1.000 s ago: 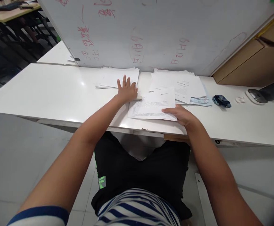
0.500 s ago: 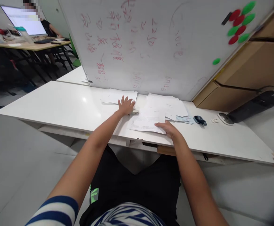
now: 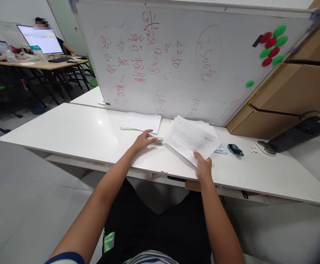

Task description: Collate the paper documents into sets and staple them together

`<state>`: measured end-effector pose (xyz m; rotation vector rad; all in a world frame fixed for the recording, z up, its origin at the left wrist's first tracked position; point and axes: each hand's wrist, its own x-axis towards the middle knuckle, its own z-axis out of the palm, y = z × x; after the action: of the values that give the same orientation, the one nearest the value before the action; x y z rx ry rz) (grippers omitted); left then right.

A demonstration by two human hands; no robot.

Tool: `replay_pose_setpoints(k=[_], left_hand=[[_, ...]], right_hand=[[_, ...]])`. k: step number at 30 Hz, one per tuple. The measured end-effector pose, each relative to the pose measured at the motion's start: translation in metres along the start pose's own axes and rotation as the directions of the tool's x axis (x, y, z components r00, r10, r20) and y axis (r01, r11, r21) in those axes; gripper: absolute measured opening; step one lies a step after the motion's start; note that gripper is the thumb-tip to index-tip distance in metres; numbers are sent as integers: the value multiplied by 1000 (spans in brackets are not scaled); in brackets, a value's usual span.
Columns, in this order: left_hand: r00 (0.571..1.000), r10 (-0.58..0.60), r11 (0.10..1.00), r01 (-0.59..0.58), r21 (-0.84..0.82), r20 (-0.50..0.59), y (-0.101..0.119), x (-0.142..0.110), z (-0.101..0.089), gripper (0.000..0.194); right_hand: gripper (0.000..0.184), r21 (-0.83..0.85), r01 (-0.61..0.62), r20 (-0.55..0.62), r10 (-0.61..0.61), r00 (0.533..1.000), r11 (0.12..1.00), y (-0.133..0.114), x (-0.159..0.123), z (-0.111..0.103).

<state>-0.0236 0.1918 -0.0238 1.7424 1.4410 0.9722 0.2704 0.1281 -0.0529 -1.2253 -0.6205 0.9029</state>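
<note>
My right hand (image 3: 204, 168) is closed on the near edge of some printed sheets (image 3: 191, 139), thumb on top, holding them tilted over the desk. At the desk's middle, my left hand (image 3: 143, 141) has its fingers around a small pale stapler (image 3: 159, 139), whose far end points toward the sheets. A pile of white paper (image 3: 142, 121) lies just beyond the left hand. More loose papers (image 3: 211, 128) are behind the held sheets and partly hidden by them.
A whiteboard (image 3: 187, 73) with red writing stands along the desk's (image 3: 74, 132) back. To the right are a dark blue watch-like item (image 3: 235, 150), white earbuds (image 3: 252, 150), a black bottle (image 3: 300, 132) and cardboard boxes (image 3: 270, 119). People sit at a far table (image 3: 47, 65).
My right hand has raised and turned the printed sheets. My left hand, spread near the paper pile before, has come nearer and closed on the stapler. The head view has tipped upward.
</note>
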Motion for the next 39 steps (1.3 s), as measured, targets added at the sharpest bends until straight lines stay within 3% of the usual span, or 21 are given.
replay_pose_setpoints(k=[3,10,24,28,32,35,39], left_hand=[[999,14,997,-17,78,34,4,-2,-1,60],[999,20,993,-25,114,40,3,0,1,38],[998,52,987,-57,150,37,0,2,4,34],[998,66,984,-68,167,18,-1,3,6,33],[995,94,979,-95,180,11,-2,4,8,43],[995,94,980,-95,175,15,-3,5,9,46],[990,141,975,-141,170,13,-4,5,9,38]], right_hand=[[47,73,-50,-24,52,998,996,-3,-1,-1],[42,66,-71,109,64,992,995,-10,-6,-3],[44,-21,-9,136,12,991,1000,-7,-8,-4],[39,-42,-69,170,75,983,997,-15,-8,3],[35,-76,-111,234,125,964,991,-36,3,48],[37,-88,-12,345,42,938,996,-47,18,110],[30,-305,-37,503,194,842,952,-39,36,197]])
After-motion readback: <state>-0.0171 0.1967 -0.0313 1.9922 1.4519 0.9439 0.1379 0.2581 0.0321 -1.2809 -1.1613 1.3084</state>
